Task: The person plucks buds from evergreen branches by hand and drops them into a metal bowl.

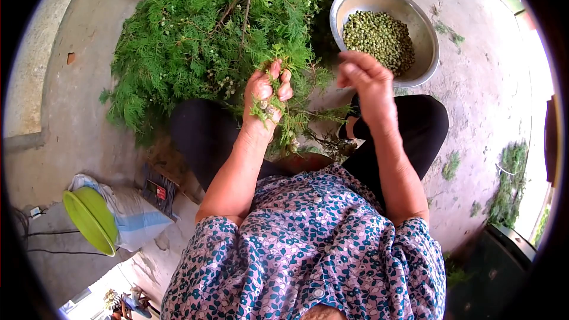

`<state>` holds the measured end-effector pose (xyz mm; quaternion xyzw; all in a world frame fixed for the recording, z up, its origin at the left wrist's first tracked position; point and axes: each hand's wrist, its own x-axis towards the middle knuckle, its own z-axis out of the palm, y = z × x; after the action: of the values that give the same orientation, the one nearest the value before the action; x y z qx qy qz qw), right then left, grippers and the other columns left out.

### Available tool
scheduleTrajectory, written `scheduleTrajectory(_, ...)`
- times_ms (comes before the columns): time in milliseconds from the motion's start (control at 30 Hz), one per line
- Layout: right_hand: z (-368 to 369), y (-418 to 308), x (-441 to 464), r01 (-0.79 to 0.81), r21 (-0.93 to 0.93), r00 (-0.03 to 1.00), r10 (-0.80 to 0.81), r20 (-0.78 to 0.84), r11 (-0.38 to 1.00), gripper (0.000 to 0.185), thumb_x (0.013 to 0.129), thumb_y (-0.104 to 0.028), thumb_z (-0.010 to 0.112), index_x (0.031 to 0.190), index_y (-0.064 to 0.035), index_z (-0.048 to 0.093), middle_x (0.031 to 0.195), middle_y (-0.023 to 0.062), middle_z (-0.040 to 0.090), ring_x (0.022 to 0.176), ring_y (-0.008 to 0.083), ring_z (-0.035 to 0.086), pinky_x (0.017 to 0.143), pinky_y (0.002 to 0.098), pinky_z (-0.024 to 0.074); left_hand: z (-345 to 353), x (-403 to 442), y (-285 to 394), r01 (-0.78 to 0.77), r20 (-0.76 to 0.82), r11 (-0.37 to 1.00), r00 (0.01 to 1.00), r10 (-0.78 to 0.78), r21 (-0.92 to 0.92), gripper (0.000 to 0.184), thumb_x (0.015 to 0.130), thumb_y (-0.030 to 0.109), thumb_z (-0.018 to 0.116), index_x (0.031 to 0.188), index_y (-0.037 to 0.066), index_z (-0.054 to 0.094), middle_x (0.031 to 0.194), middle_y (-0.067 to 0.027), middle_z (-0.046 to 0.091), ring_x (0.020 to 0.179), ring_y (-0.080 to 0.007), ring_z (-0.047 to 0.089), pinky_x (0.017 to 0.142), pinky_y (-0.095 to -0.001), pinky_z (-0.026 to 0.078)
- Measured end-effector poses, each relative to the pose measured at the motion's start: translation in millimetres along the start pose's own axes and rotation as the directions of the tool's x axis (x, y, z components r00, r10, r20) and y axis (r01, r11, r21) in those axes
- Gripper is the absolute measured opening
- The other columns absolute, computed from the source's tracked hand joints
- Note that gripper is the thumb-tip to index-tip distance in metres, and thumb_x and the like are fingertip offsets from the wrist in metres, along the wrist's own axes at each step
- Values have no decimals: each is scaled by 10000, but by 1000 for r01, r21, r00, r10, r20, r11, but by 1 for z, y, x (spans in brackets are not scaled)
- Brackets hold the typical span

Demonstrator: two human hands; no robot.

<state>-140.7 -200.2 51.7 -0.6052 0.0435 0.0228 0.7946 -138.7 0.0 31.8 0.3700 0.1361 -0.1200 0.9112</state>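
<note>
My left hand [265, 98] is closed around a green conifer sprig [284, 120] with small pale cones on it. Feathery leaves stick out above and below the fingers. My right hand [372, 83] is raised over the near left rim of a metal bowl [428, 53], its fingers bent and smeared by motion. Whether anything lies between those fingers I cannot make out. Many small round green cones [379, 38] lie heaped in the bowl. Just beyond my left hand spreads a large pile of cut conifer branches [178, 53], some bearing cones.
A lime-green basin [89, 220] leans on its side against a white and blue sack [139, 216] at the left. Loose green clippings [451, 165] are scattered on the concrete floor [474, 89] at the right. My bent knees [424, 124] stand on either side of my hands.
</note>
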Motion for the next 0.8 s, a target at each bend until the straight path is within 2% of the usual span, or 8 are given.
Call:
scheduleTrajectory(133,47,13,-23,435,-326,882,-325,340,840,287,716,58,608,980,-52,627,731,55,552,690,156,540,661,267,455,21,-11,-5,-54,-163,982,983,84,179,168,840,205,600,868,54,530,726,-25,557,588,-110,519,550,-233,426)
scheduleTrajectory(267,62,25,-32,402,-349,902,-300,311,846,242,695,44,608,922,-41,617,743,98,535,725,263,562,663,330,464,21,-11,-9,-15,-120,978,992,41,208,178,800,183,631,883,61,531,801,-10,562,703,-111,548,624,-244,447)
scheduleTrajectory(433,62,43,-30,422,-411,903,-339,262,808,165,707,22,618,862,-32,608,749,114,555,721,251,580,628,318,468,5,-4,-25,-2,-104,973,994,26,230,236,806,237,630,930,63,529,777,-1,541,711,-104,519,640,-243,420)
scheduleTrajectory(500,64,47,-29,258,-349,965,-261,38,901,94,762,8,625,845,-7,583,671,14,545,580,95,493,543,246,434,6,-4,-24,13,-106,976,994,10,216,198,782,115,627,946,61,530,825,-23,569,708,-114,532,643,-249,441)
scheduleTrajectory(533,63,43,-27,18,-167,1000,-17,4,986,70,801,-45,626,831,0,582,674,-18,555,551,33,451,482,198,398,17,-8,-24,-26,-137,984,989,50,175,164,790,72,593,942,46,537,852,-41,585,746,-125,546,681,-259,447)
scheduleTrajectory(667,56,29,-22,-151,-58,988,149,-42,987,66,802,-52,623,804,5,589,649,-15,558,516,30,448,436,189,364,18,-11,-22,-23,-35,999,999,23,24,170,788,38,555,958,26,556,903,-63,607,835,-149,562,770,-288,442)
scheduleTrajectory(767,54,33,-20,-228,3,970,227,-87,974,94,781,-40,633,779,38,580,607,25,562,488,62,482,441,209,400,10,-17,-20,13,78,989,997,-24,149,243,787,95,550,1022,39,533,966,-65,577,935,-187,518,806,-336,420)
scheduleTrajectory(800,55,34,-20,-236,-4,967,235,-101,972,102,782,-49,632,768,37,579,601,26,560,480,64,480,435,210,398,15,-18,-21,2,8,994,1000,-3,110,201,769,63,598,965,29,572,875,-50,609,814,-135,559,754,-277,443)
